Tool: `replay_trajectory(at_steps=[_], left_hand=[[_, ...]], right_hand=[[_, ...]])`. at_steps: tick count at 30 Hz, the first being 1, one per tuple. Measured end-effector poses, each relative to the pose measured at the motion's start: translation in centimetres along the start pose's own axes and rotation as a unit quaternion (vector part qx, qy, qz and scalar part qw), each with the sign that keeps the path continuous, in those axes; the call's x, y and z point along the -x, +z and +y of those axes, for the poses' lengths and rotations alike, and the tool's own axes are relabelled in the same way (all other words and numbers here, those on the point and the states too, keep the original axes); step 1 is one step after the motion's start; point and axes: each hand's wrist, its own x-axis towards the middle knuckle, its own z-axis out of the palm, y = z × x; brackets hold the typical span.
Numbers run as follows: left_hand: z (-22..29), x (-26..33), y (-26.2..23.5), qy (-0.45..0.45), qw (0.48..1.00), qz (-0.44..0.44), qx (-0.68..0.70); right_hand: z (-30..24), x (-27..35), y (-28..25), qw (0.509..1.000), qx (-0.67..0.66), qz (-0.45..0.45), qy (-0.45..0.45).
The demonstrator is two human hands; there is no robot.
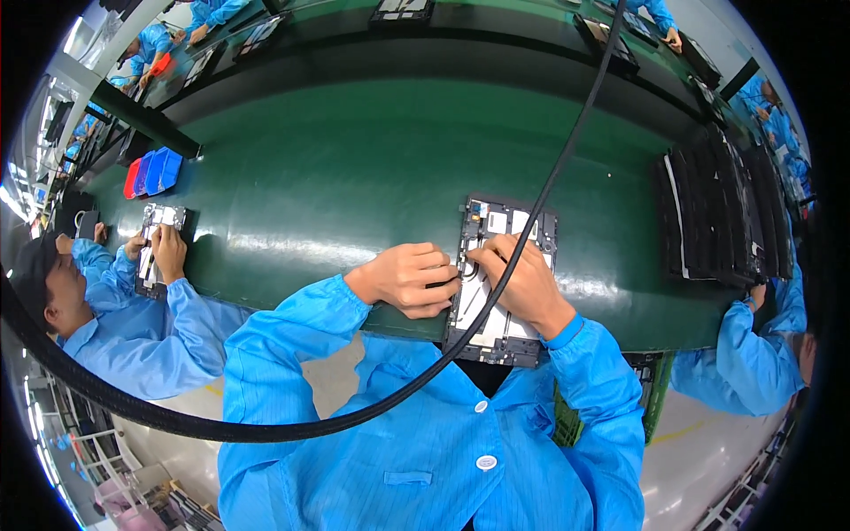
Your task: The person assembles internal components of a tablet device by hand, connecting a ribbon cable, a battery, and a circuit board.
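Note:
An opened tablet-like device [499, 221], with a black frame and silvery-white inner parts, lies at the near edge of the green bench in front of me. My right hand [524, 281] rests over its middle, thumb and fingertips pinched together near a thin dark curved strand. What the pinch holds is too small to make out. At the device's left edge, my left hand [407, 280] is closed with curled fingers; something dark shows by its fingertips, but I cannot tell what it is. Both palms are hidden.
A thick black cable [354, 416] loops across the view. On the green bench [354, 159], black trays [713, 212] are stacked at right; blue bins [161, 171] and a red one stand at left. A co-worker [150, 336] at left handles a similar device [161, 217]; another person sits at right.

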Motion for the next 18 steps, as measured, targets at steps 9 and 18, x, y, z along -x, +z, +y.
replay_trajectory(at_steps=[9, 18], left_hand=[[0.18, 0.4, 0.06, -0.019, 1.0, 0.015, -0.002], [0.07, 0.01, 0.33, -0.037, 0.999, 0.029, 0.025]], right_hand=[[0.47, 0.06, 0.56, 1.0, -0.005, 0.01, -0.015], [0.36, 0.07, 0.31, 1.0, -0.018, 0.012, -0.01]])
